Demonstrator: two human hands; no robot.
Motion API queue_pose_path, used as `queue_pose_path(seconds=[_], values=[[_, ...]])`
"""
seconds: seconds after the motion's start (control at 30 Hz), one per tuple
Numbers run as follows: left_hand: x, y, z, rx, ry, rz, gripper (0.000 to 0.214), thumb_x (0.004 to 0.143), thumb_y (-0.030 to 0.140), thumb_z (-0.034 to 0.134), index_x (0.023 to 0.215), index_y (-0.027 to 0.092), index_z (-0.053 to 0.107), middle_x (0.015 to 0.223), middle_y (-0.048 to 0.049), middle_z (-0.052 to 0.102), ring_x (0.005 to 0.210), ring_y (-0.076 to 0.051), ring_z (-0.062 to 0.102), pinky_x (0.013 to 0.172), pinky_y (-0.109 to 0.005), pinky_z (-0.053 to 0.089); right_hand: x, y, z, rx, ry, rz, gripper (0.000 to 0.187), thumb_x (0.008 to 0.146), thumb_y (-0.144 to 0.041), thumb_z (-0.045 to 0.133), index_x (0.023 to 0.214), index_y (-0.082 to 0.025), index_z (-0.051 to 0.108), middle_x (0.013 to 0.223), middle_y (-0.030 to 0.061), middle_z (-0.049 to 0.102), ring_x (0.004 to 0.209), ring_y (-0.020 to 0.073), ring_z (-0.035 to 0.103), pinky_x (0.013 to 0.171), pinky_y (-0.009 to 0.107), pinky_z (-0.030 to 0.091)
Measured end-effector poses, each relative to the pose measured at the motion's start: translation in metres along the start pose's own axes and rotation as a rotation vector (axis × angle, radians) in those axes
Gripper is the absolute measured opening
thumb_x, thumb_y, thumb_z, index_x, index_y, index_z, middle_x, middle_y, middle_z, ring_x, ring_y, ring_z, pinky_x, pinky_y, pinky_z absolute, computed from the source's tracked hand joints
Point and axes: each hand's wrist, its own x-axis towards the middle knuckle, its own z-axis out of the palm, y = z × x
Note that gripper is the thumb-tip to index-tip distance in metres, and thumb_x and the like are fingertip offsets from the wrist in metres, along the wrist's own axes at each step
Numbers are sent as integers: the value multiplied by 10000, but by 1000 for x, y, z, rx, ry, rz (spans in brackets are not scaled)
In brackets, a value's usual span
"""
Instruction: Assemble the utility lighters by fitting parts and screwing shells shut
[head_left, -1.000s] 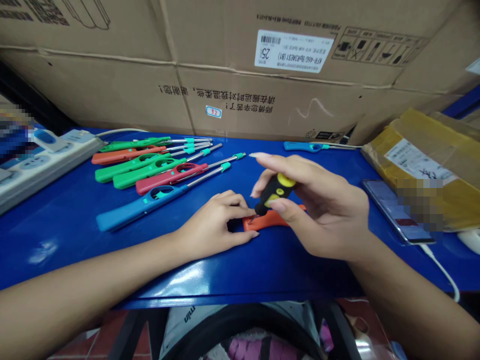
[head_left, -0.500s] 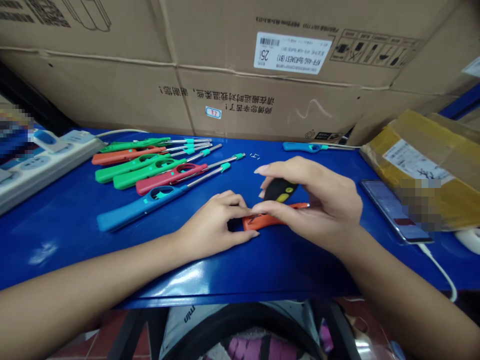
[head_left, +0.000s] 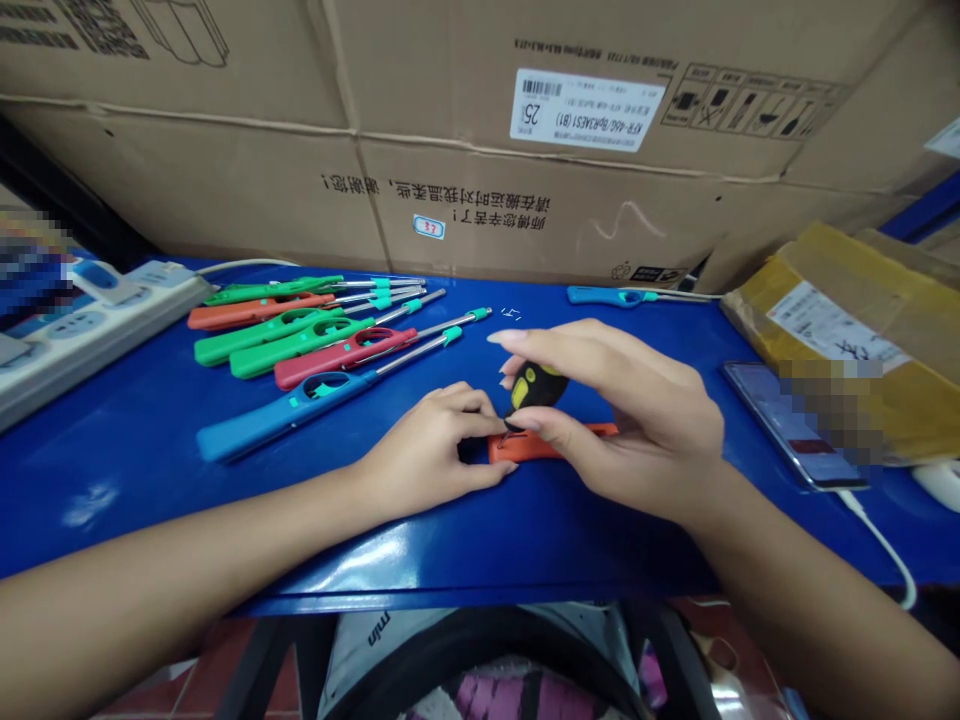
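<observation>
An orange long-necked lighter (head_left: 534, 446) lies flat on the blue table between my hands. My left hand (head_left: 431, 445) is closed on its left end, thumb at the near side and fingertips at the far side. Held in my right hand (head_left: 649, 405) is a short screwdriver (head_left: 538, 386) with a black and yellow handle. It is tilted over the lighter, its thin tip down near the left end. My right fingers and thumb hide part of the handle and the lighter's right part.
Several long-necked lighters, among them a blue one (head_left: 259, 425) and a red one (head_left: 341, 362), lie at the left beside a power strip (head_left: 97, 325). Another blue lighter (head_left: 607, 296) lies at the back. A phone (head_left: 787, 420) and yellow parcel (head_left: 847, 350) are right; a large carton (head_left: 262, 190) stands behind.
My right hand has shifted slightly left, and the screwdriver's handle has turned and moved left and lower over the lighter. My left hand has stayed in place.
</observation>
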Motion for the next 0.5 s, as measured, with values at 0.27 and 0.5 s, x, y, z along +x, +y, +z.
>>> queue_pose_path(seconds=[0.27,0.5], values=[[-1,-1,1,26,8,-41,141,833,283,746,936,191,774,956,-53,703,898,-224,646,785,-356,512,-2,-1,-3,-22,-3,53,429,914,-141,649,1314,-294,634,1218,32,738,1078,213,709,963,383,600],[-1,-2,-10,157,-53,-6,318,816,306,700,1107,181,730,915,-50,661,883,-228,612,791,-357,489,1,9,-6,162,126,154,297,929,-219,651,1221,-274,647,1137,47,730,1027,225,720,908,415,617]])
